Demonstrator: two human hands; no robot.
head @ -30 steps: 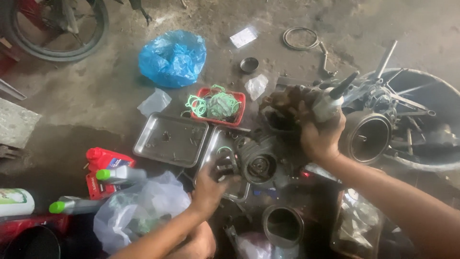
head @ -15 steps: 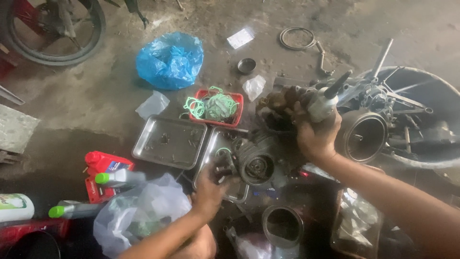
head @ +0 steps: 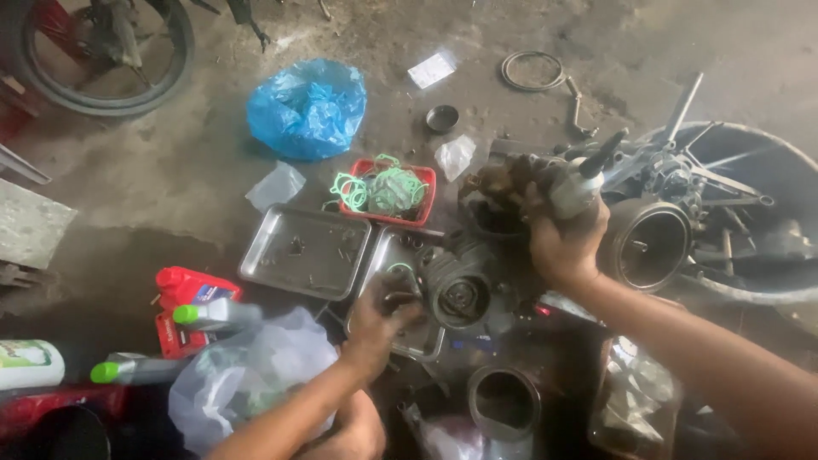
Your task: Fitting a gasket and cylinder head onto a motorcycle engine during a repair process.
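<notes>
A bare wheel rim (head: 758, 213) with its hub drum (head: 645, 244) lies at the right of the concrete floor (head: 170, 170), and a tyred wheel (head: 94, 60) stands at the top left. A blue plastic bag (head: 307, 106) sits well apart from the work. Nearer are two steel trays: the empty-looking left tray (head: 304, 252) holds only a few small bits, and the right tray (head: 383, 264) carries the finned engine cylinder (head: 457, 285). A red basket (head: 388, 192) of green gaskets sits just behind them.

The right hand (head: 567, 243) is closed around a greasy engine assembly (head: 545, 183), held up off the floor. The left hand (head: 375, 328) reaches into the right tray beside the cylinder, fingers curled on small parts; what it grips I cannot tell.

Judging by the scattered pieces, the strip-down looks well advanced, with sorting and reassembly left.
</notes>
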